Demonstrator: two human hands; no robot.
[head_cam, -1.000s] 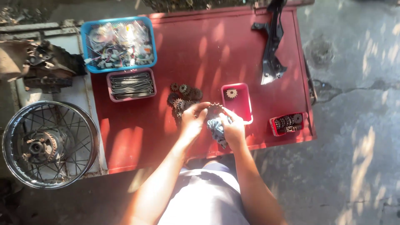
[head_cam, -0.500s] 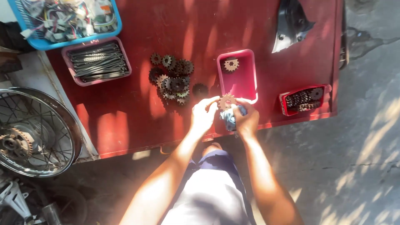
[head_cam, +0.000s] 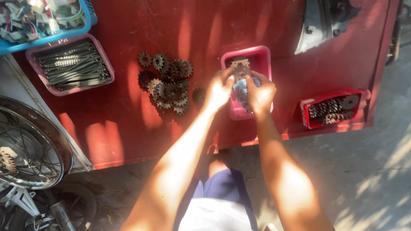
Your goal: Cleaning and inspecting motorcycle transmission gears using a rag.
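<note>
Both hands meet over a small pink tray [head_cam: 262, 53] on the red table [head_cam: 124, 119]. My left hand [head_cam: 219, 90] grips the edge of a toothed metal sprocket [head_cam: 240, 68] held above the tray. My right hand [head_cam: 260, 93] clutches a blue-grey cloth [head_cam: 240, 90] pressed against the sprocket's lower part. A heap of dark sprockets [head_cam: 168, 84] lies on the table just left of my left hand.
A pink tray of thin metal rods [head_cam: 68, 66] and a blue bin of mixed parts [head_cam: 43, 19] sit at the left. A red box of sprockets [head_cam: 332, 108] stands at the right edge, a dark moulded part [head_cam: 323, 21] behind it. A spoked wheel [head_cam: 28, 147] lies on the ground at the left.
The view has moved closer to the table. My hands have lifted the sprocket and cloth from the table's front edge up over the pink tray.
</note>
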